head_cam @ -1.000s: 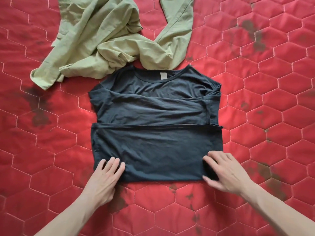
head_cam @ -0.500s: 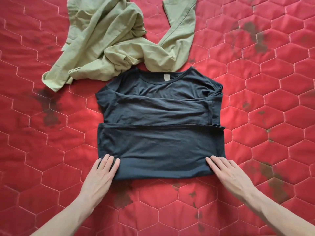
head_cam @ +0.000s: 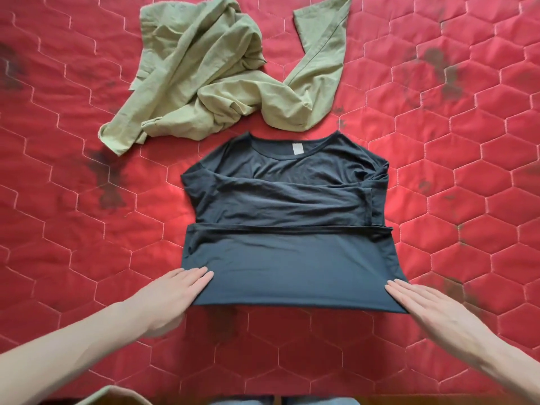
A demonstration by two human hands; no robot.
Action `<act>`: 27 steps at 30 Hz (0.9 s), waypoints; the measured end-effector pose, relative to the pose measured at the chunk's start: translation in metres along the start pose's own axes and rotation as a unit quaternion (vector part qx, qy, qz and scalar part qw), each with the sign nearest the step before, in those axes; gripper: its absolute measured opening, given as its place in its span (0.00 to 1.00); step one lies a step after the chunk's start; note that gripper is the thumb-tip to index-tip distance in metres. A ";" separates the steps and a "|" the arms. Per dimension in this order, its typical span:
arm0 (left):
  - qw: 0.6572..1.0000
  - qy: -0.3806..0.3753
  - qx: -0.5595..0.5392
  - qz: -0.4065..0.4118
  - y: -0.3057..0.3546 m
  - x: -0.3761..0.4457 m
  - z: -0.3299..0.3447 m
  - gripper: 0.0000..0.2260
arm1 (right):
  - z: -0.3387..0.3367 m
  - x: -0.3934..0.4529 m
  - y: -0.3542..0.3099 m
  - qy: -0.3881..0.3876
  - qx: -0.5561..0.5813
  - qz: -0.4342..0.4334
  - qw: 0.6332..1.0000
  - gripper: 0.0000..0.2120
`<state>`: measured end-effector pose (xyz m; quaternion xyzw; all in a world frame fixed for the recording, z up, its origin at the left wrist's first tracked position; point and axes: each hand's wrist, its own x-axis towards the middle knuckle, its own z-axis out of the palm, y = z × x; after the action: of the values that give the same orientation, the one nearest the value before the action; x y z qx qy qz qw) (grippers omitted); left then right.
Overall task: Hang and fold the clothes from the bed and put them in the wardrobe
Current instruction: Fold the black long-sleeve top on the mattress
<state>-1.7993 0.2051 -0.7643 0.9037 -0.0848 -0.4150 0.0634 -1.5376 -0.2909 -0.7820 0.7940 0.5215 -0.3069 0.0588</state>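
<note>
Black shirt (head_cam: 289, 258) under flat hands

Dark t-shirt (head_cam: 287, 229) flat on red quilted bedspread (head_cam: 467, 185), hem folded up to mid-body. My left hand (head_cam: 172, 293) lies flat at its near left corner, my right hand (head_cam: 432, 308) flat at the near right corner, fingers straight. Crumpled green garment (head_cam: 222, 74) beyond the collar.

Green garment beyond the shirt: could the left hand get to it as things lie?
Probably yes. The left hand lies flat at the dark T-shirt's near corner, and only bare red quilt lies between it and the green garment.
</note>
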 end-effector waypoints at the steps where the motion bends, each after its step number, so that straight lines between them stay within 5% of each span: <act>1: 1.000 -0.015 0.005 0.006 0.000 -0.003 -0.009 0.44 | -0.002 -0.003 0.001 -0.005 0.008 -0.013 1.000 0.40; 3: 0.999 0.021 -0.042 0.015 -0.005 -0.010 -0.016 0.40 | -0.009 -0.010 0.001 0.007 0.010 -0.042 0.999 0.30; 5: 0.992 -0.031 -0.122 0.004 -0.010 -0.015 -0.023 0.36 | -0.017 -0.012 0.003 0.013 0.018 -0.038 0.999 0.22; 9: 0.973 0.036 -0.216 -0.074 -0.034 -0.012 -0.030 0.28 | -0.041 0.000 0.009 0.079 0.134 0.033 0.987 0.14; 11: 0.955 0.081 -0.266 -0.099 -0.053 -0.008 -0.035 0.23 | -0.058 0.013 0.015 0.099 0.225 0.089 0.965 0.22; 21: 0.735 0.305 -0.561 -0.227 -0.102 0.033 -0.074 0.09 | -0.126 0.114 0.039 0.234 0.460 0.239 0.822 0.07; 27: 0.710 0.359 -0.560 -0.232 -0.127 0.073 -0.091 0.08 | -0.121 0.180 0.064 0.303 0.489 0.301 0.761 0.07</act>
<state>-1.6705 0.3178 -0.7830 0.7743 0.4049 -0.0326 0.4853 -1.3826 -0.1263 -0.7976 0.8827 0.0261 -0.2300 -0.4091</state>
